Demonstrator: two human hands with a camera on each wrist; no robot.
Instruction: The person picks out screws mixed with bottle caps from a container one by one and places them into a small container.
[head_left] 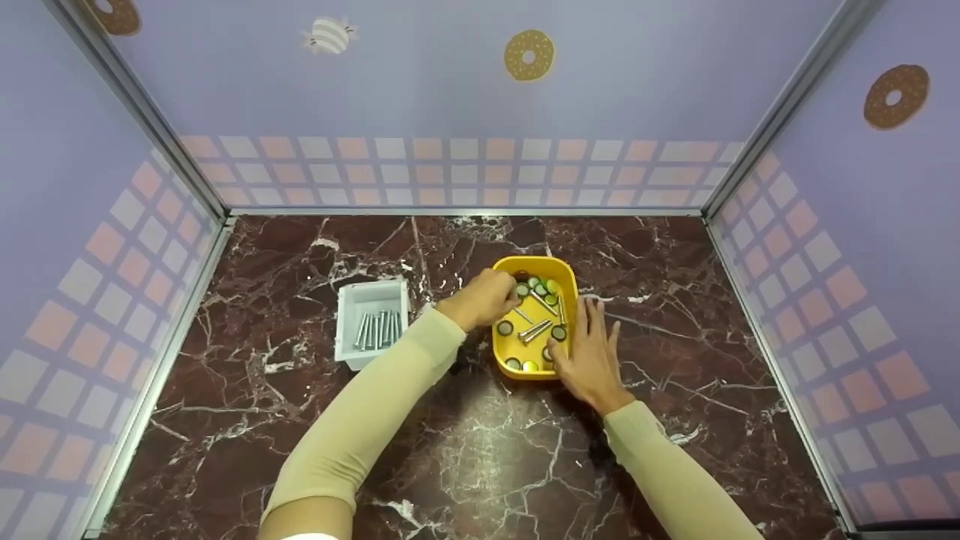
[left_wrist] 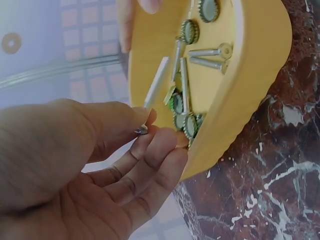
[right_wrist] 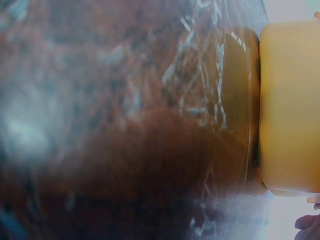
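The bench [head_left: 675, 337] is dark red-brown marble with white veins and flecks, and a pale glare shows on its near part. Lilac walls stand around it: a back wall [head_left: 435, 97], a left wall [head_left: 37, 150] and a right wall [head_left: 825, 135]. Pink and white squares [head_left: 425, 173] run along the lower part of all three, in three rows at the back. Above them, the back wall bears a striped candy [head_left: 330, 36] and a brown donut [head_left: 529, 72], with another donut [head_left: 124, 20] cut off at the top left. One more donut [head_left: 892, 117] is on the right wall. Metal strips [head_left: 465, 212] line the corners and lower edges.
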